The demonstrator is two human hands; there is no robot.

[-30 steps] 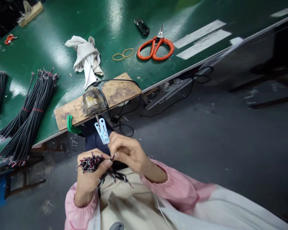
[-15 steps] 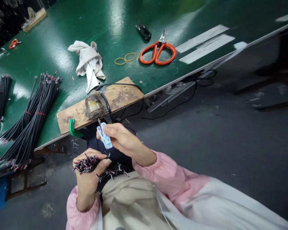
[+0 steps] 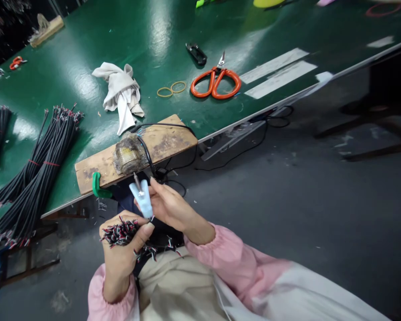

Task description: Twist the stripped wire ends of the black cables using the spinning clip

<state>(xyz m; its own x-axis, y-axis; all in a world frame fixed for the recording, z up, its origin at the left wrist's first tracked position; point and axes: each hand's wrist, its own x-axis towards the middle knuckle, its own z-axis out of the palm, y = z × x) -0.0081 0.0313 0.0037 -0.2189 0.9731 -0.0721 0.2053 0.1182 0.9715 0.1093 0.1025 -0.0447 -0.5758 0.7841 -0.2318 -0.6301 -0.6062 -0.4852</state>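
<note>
My left hand [image 3: 122,254] grips a bundle of short red, black and white wire pieces [image 3: 120,232] in front of my lap. My right hand [image 3: 169,207] pinches the light blue clip [image 3: 141,198] that hangs on the shaft of a small motor [image 3: 128,154]. That motor is fixed on a wooden board [image 3: 167,138] held to the green table's edge by a green clamp [image 3: 98,187]. Whether a wire sits in the clip I cannot tell.
On the green table [image 3: 220,26] lie orange scissors [image 3: 215,82], two rubber bands [image 3: 171,88], a crumpled white cloth [image 3: 120,91], a black cutter [image 3: 196,52] and bundles of long black cables [image 3: 36,165]. Black cords [image 3: 254,129] hang below the table edge above a grey floor.
My right hand left the wire bundle, rose to the blue clip and took hold of it. The left hand kept the bundle almost still. The view shifted slightly.
</note>
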